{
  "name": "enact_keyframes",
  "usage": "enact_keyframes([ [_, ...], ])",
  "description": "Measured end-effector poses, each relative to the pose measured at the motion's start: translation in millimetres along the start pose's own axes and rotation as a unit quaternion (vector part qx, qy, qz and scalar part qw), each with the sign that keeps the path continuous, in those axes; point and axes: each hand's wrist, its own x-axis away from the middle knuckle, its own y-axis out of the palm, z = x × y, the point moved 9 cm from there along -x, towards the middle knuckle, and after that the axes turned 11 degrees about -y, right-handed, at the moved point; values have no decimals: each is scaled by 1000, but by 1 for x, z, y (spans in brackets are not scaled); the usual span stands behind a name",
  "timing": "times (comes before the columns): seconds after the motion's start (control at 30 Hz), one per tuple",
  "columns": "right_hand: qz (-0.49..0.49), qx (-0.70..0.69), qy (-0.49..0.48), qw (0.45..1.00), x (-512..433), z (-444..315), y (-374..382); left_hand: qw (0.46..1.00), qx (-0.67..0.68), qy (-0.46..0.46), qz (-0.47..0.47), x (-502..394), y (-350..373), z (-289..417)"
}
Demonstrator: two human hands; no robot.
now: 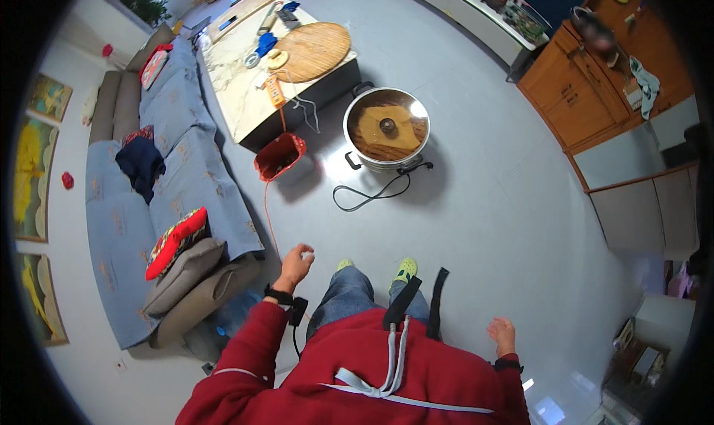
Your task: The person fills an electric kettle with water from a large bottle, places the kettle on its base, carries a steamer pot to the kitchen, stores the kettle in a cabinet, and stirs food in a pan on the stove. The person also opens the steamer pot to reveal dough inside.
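Observation:
My left hand (297, 265) hangs empty near the end of the sofa, fingers loosely curled and thumb apart. Low on the right, my right hand (502, 336) is also empty, its fingers half bent. A black strap circles each wrist. On the floor ahead stands a large electric pot (357, 118) with side handles. Its glass lid (399, 104) is on, with a dark knob; something tan and flat shows through the glass. The pot's black power cord (365, 195) lies looped in front. Neither hand touches the pot.
A waste bin (281, 156) with a red bag stands left of the pot. The marble-topped table (228, 96) holds a round wooden board (315, 48), an orange power strip (274, 92) and blue gloves (266, 44). An orange cord (270, 218) crosses the floor. A blue-covered sofa (189, 163) lines the left; a wooden cabinet (585, 98) stands right.

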Motion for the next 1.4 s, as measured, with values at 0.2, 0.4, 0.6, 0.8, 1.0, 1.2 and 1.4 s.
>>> enact_keyframes([
  [0.2,85,-101,23,991,2,11,2,993,-20,-10,-118,-82,23,103],
  [0.4,152,-120,195,962,80,77,45,969,-114,14,-217,-151,58,111],
  [0.6,138,-156,265,941,113,81,138,934,-249,80,-243,-249,47,102],
  [0.8,114,-164,277,940,48,41,166,916,-278,231,-175,-327,25,183],
  [1.0,60,-222,195,953,-134,-8,193,970,-6,130,-205,-324,-21,259],
  [1.2,24,-240,96,966,-247,-131,258,714,-624,287,-138,-386,-12,220],
  [1.4,-66,-231,158,958,-291,-147,351,971,-111,-30,-211,-470,-25,197],
])
